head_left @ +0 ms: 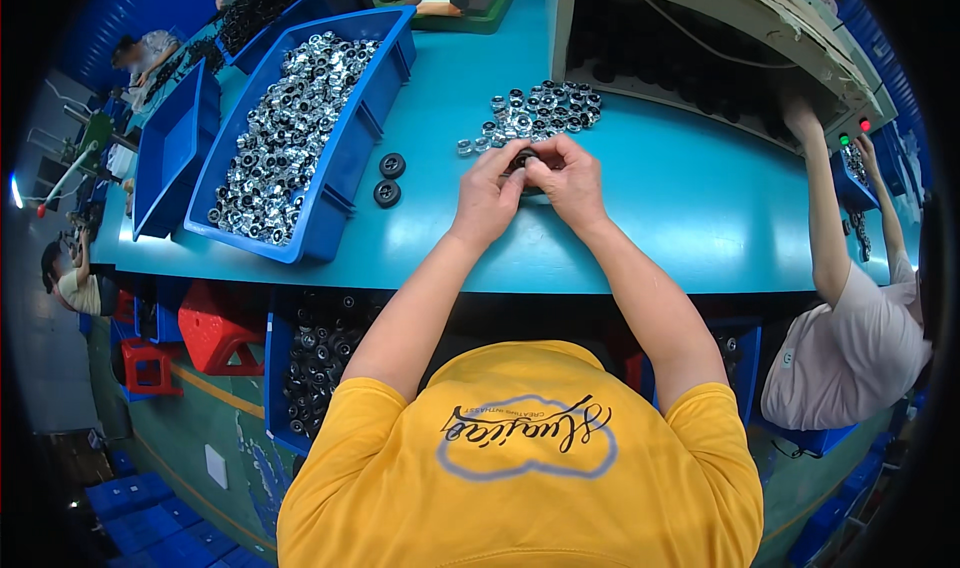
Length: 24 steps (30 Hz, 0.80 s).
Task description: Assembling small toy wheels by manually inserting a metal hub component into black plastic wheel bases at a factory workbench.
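My left hand (pixel 487 196) and my right hand (pixel 572 176) meet over the teal table (pixel 690 208), fingertips pressed together around a small black round part (pixel 522 158). Most of the part is hidden by my fingers. Just beyond my hands lies a loose pile of small silver and black ring-shaped parts (pixel 535 113). Two black wheels (pixel 388 180) lie flat on the table to the left of my left hand.
A big blue bin (pixel 345 163) heaped with shiny metal parts stands at the left, beside another blue bin (pixel 175 148). A beige machine housing (pixel 700 38) fills the far right. A co-worker's arm (pixel 822 218) reaches up to it. A bin of black wheels (pixel 318 360) sits under the table.
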Tool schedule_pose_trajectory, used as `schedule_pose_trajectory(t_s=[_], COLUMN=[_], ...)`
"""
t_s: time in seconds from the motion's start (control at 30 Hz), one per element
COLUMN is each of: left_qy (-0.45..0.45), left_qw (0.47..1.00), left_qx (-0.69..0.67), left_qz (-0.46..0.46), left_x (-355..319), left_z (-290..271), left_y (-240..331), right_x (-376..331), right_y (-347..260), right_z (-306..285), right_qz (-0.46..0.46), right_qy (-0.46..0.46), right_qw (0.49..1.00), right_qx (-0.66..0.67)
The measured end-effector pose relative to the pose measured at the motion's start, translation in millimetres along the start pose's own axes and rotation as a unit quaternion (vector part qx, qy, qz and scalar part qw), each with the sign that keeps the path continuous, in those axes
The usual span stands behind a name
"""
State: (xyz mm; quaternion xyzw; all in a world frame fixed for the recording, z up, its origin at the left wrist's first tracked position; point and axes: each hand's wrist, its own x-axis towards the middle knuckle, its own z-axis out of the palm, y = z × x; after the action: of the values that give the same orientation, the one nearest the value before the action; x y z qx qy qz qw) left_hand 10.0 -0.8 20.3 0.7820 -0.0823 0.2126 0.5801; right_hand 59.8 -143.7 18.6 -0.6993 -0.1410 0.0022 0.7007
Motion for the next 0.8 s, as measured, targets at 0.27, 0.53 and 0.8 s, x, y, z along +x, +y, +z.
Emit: schedule_pose_trajectory(t_s=[0.27, 0.53, 0.8], left_qy=[-0.018, -0.014, -0.034], left_qw=[0.992, 0.996, 0.992], left_qx=[-0.082, 0.089, -0.036], left_qz=[-0.096, 0.007, -0.112], left_x=[-1.2, -1.3, 1.3], left_z=[0.9, -1.3, -6.1], left_y=[-17.5, -13.9, -10.3], right_x=[4.7, 3.6, 5.7], right_y=[3.3, 7.2, 6.7], right_z=[-3.4, -1.7, -2.9], right_qz=[0.056, 0.062, 0.102], right_qy=[-0.036, -0.032, -0.057], right_qw=[0.997, 0.997, 0.992], right_qx=[0.042, 0.013, 0.050])
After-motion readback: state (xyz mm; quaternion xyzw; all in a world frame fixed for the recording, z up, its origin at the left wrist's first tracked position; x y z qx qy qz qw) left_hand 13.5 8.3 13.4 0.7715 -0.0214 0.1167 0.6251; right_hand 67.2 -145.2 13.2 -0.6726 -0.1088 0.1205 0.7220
